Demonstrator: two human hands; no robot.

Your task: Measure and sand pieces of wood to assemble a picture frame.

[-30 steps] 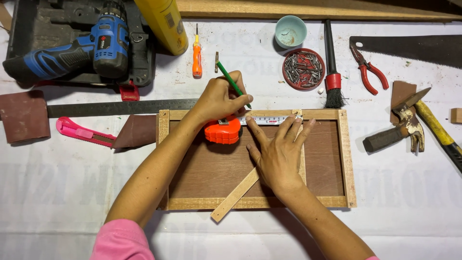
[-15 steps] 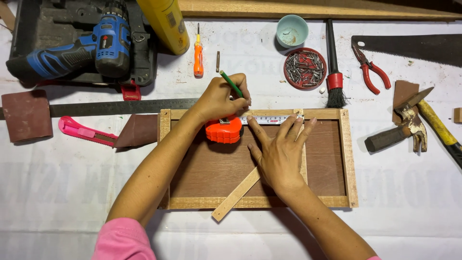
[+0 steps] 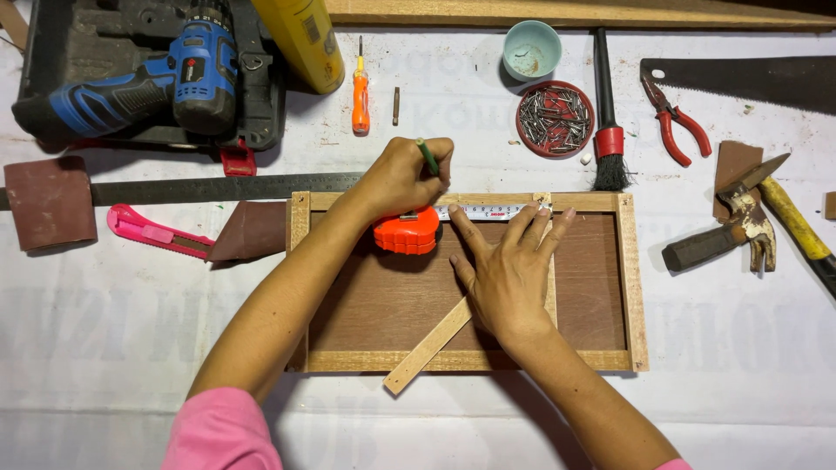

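Orange tape measure [image 3: 407, 231] sits under the left hand [image 3: 402, 177], whose grip is clenched round a green pencil [image 3: 428, 156], tip down at the top rail of the wooden frame [image 3: 630, 287]. The tape's blade [image 3: 484, 211] runs out along that rail to the right hand [image 3: 510, 271], which lies flat with fingers spread, grasping nothing, just pressing the blade's end and a loose wooden strip [image 3: 428, 345] that slants across the brown panel. The frame lies mid-bench, a bit nearer the front edge. Just left of it are a pink utility knife [image 3: 155, 231] and a steel ruler [image 3: 209, 187]. Toward the far edge: blue drill [image 3: 148, 83] in its case at the far-left corner, orange screwdriver [image 3: 360, 87], a lid of nails [image 3: 555, 118]. Hammer [image 3: 788, 213] and red pliers [image 3: 672, 119] are off by the right edge.
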